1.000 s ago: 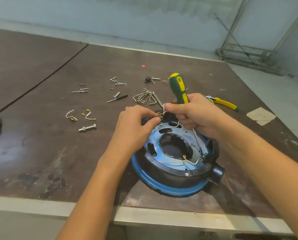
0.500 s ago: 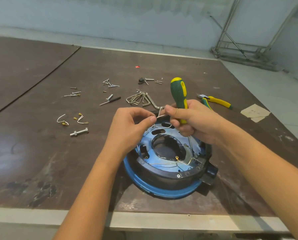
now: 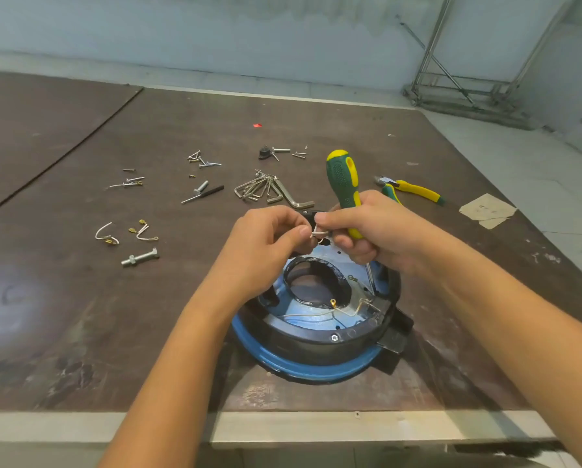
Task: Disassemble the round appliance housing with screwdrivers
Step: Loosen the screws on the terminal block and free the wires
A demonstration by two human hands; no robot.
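The round housing (image 3: 316,349) lay on the table (image 3: 80,315) near its front edge. Over its far rim the left hand (image 3: 262,238) pinched a short white wire (image 3: 318,234). The right hand (image 3: 367,228) pinched the same wire and gripped the screwdriver (image 3: 343,177), handle up. Farther lay hex keys (image 3: 269,190) and pliers (image 3: 414,190).

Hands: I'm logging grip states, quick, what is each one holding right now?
Left hand: closed, pinching the white wire.
Right hand: closed around the screwdriver, fingertips also on the wire.
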